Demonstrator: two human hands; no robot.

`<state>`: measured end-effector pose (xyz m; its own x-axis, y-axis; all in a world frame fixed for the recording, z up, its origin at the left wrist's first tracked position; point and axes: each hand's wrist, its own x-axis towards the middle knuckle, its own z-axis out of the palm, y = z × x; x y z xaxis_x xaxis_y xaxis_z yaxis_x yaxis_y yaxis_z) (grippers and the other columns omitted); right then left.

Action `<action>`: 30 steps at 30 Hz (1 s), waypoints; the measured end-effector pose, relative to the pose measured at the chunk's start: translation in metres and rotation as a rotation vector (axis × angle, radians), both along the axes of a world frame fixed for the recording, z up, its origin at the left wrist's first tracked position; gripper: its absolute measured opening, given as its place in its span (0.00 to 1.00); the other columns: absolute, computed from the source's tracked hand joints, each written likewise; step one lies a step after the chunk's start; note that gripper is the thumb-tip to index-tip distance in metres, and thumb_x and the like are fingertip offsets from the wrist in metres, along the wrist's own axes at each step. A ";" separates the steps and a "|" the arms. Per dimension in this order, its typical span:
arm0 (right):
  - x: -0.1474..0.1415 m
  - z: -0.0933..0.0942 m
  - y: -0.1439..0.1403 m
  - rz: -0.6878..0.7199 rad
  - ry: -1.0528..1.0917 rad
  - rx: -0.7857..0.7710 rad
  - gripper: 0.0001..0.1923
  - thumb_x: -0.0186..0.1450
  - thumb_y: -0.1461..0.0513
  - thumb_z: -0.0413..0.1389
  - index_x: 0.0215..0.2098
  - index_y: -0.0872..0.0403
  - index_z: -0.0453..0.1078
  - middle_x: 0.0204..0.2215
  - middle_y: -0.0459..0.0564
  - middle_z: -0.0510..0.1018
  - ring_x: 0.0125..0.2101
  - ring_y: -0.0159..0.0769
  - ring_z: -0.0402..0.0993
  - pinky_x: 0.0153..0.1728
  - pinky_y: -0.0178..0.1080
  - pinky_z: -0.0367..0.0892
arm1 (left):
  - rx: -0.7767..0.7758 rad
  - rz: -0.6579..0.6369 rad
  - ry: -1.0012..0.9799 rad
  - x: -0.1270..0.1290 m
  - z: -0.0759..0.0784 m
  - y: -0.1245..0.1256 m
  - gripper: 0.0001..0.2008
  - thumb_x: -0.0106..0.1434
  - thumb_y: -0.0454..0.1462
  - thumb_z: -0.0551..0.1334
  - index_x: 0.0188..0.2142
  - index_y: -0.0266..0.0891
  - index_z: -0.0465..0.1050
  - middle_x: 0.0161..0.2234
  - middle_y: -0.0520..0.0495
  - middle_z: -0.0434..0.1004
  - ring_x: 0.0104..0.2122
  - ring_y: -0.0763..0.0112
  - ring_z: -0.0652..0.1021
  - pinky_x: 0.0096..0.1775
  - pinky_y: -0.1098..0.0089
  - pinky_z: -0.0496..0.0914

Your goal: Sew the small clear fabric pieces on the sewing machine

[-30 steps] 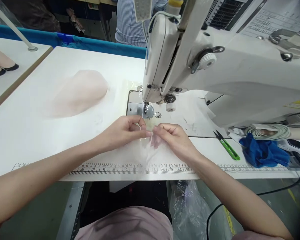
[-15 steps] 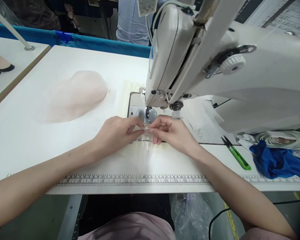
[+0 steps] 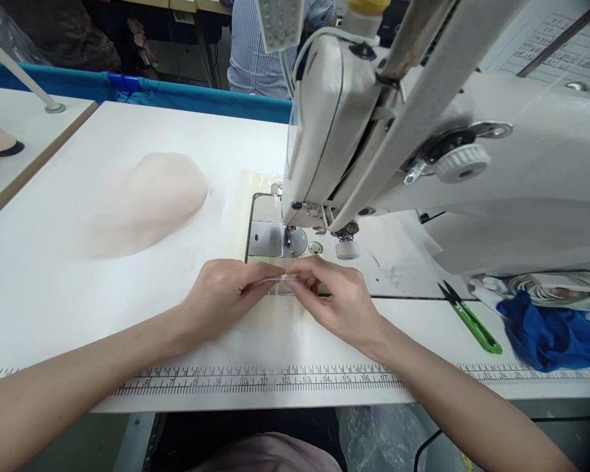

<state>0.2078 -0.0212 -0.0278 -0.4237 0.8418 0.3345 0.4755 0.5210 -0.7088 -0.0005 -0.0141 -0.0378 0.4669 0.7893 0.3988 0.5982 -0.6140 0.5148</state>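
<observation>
A thin, narrow, whitish strip (image 3: 284,278) spans the gap between my two hands; its exact kind is too small to make out. My left hand (image 3: 229,288) pinches one end between thumb and fingers. Opposite it, my right hand (image 3: 332,292) pinches the other end, fingertips almost touching the left ones. Both hands are just in front of the metal needle plate (image 3: 265,238) of a white sewing machine (image 3: 332,111), apart from its presser foot (image 3: 289,237).
A sheer pale pink fabric piece (image 3: 152,203) lies to the left. Green-handled thread snips (image 3: 472,318) and a blue cloth (image 3: 545,331) lie at right. A printed ruler (image 3: 255,380) runs along the front table edge. Beyond the blue cloth barrier (image 3: 191,98) is a person in a striped shirt (image 3: 260,49).
Both hands, still pinching the strip, have drawn slightly back from the presser foot towards me. The strip now lies more level between the fingertips. The whole view has shifted a little.
</observation>
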 end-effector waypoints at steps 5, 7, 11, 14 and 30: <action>0.000 -0.001 0.000 0.018 -0.015 0.011 0.06 0.70 0.64 0.51 0.40 0.52 0.70 0.27 0.44 0.77 0.25 0.28 0.70 0.27 0.32 0.67 | -0.006 0.031 0.002 0.000 0.001 0.000 0.10 0.70 0.40 0.57 0.37 0.43 0.76 0.22 0.56 0.78 0.20 0.77 0.75 0.25 0.76 0.66; 0.001 -0.001 0.000 0.017 -0.012 0.006 0.06 0.70 0.63 0.51 0.41 0.52 0.70 0.27 0.44 0.77 0.25 0.28 0.70 0.27 0.32 0.67 | -0.003 0.045 0.002 0.000 0.002 -0.001 0.10 0.70 0.41 0.57 0.36 0.43 0.76 0.18 0.58 0.73 0.18 0.78 0.72 0.23 0.77 0.64; 0.001 -0.001 0.000 0.007 -0.010 0.006 0.05 0.70 0.63 0.51 0.41 0.52 0.69 0.25 0.43 0.75 0.24 0.27 0.69 0.27 0.32 0.66 | 0.015 0.054 -0.004 0.001 0.004 -0.001 0.10 0.70 0.41 0.58 0.34 0.42 0.74 0.14 0.60 0.64 0.15 0.79 0.66 0.21 0.77 0.59; 0.000 -0.002 0.000 0.013 0.002 0.020 0.05 0.70 0.63 0.52 0.42 0.53 0.69 0.25 0.42 0.74 0.23 0.26 0.68 0.26 0.31 0.66 | 0.033 0.050 -0.019 0.002 0.004 -0.001 0.09 0.69 0.40 0.58 0.33 0.41 0.73 0.14 0.60 0.62 0.15 0.80 0.65 0.20 0.78 0.58; 0.000 0.000 -0.001 0.032 0.042 0.016 0.04 0.70 0.63 0.52 0.42 0.54 0.68 0.24 0.41 0.73 0.23 0.25 0.68 0.25 0.29 0.65 | 0.063 0.035 -0.035 0.003 0.003 -0.001 0.11 0.70 0.40 0.58 0.31 0.40 0.73 0.15 0.61 0.62 0.15 0.81 0.64 0.19 0.79 0.58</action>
<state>0.2076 -0.0225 -0.0279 -0.4352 0.8226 0.3661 0.4283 0.5468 -0.7194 0.0030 -0.0150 -0.0349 0.4248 0.7775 0.4637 0.6021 -0.6252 0.4966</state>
